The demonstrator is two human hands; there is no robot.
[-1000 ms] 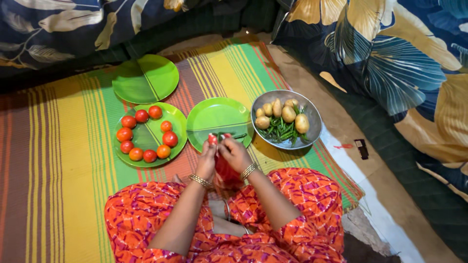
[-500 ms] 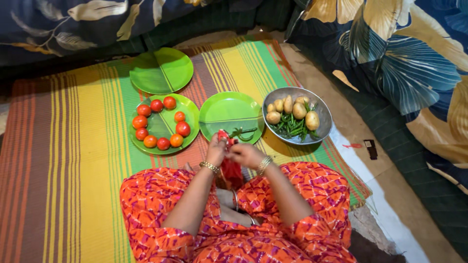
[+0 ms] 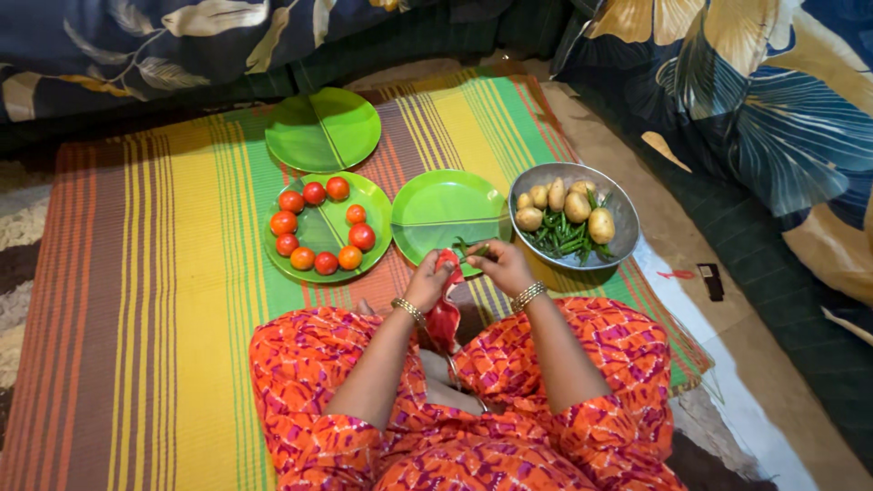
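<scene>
I sit cross-legged on a striped mat. My left hand grips the top of a red tool that stands between my knees. My right hand is closed on a thin green vegetable held against the red tool's top, just over the near rim of an empty green plate. The two hands almost touch. A steel bowl with potatoes and green beans sits right of my right hand.
A green plate ringed with several tomatoes lies to the left, and another bare green plate lies behind it. Floral bedding borders the mat at the back and right. A small dark object lies on the floor.
My hands stay together at the near rim of the empty plate, working the green piece against the red tool. The view has shifted slightly; plates and bowl are unmoved.
</scene>
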